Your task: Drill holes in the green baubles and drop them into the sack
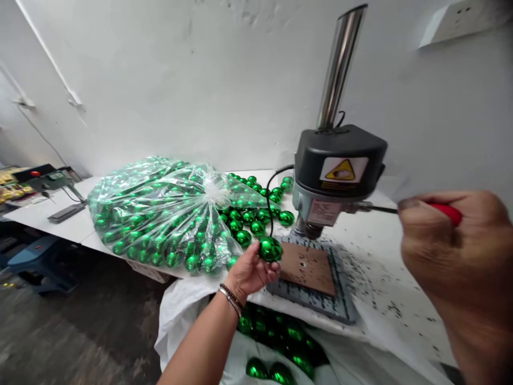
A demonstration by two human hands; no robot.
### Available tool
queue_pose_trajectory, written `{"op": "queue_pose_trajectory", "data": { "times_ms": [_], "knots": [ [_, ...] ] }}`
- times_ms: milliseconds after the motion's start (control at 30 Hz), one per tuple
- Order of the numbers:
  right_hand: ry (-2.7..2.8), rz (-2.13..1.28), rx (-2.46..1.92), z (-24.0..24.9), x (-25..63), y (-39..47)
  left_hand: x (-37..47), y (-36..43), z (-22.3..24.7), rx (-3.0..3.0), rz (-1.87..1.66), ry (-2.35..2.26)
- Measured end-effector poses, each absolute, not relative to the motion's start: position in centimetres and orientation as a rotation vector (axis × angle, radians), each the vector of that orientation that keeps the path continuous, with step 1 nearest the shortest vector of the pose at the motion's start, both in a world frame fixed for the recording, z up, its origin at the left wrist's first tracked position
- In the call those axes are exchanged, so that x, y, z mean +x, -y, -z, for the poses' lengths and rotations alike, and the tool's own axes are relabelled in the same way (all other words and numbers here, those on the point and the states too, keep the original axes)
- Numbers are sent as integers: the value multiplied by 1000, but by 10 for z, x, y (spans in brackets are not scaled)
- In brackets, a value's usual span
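Note:
A shiny green ball [271, 249] is held in the fingers of my left hand [251, 270], just left of the drill press. My right hand [452, 240] is closed around the feed lever [380, 209] of the drill press [340, 160], and the lever's red end [445, 213] shows past my fingers. Below the chuck [310, 230], a brown board [310, 267] with a small hole lies on the grey base plate [340, 305]. The ball is apart from the drill bit.
A tied clear plastic bag [160, 208] full of green balls lies on the white table [72, 227]; loose balls [248, 216] sit beside it. Below, a white sack [188, 310] holds more. Dark shavings [377, 283] litter the right. Another drill press [52, 182] and blue stool [42, 262] stand left.

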State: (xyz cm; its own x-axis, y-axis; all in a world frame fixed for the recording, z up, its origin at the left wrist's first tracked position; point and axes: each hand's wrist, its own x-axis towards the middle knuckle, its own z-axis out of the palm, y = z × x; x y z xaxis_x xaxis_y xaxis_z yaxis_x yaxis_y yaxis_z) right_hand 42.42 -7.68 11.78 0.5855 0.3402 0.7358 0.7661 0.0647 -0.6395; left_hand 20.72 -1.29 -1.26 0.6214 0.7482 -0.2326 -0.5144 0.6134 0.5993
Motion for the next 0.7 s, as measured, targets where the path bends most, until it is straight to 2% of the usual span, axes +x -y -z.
{"op": "queue_pose_trajectory", "data": {
  "times_ms": [133,400,700],
  "knots": [
    [987,306,-1511,-122,421,78,212,11,16,572,-833,-602],
    [1035,306,-1433,-116,423,78,228,3,12,1066,-670,-889],
    [1094,308,-1438,-136,431,64,257,-5,5,1261,-550,-1029]
  ]
}}
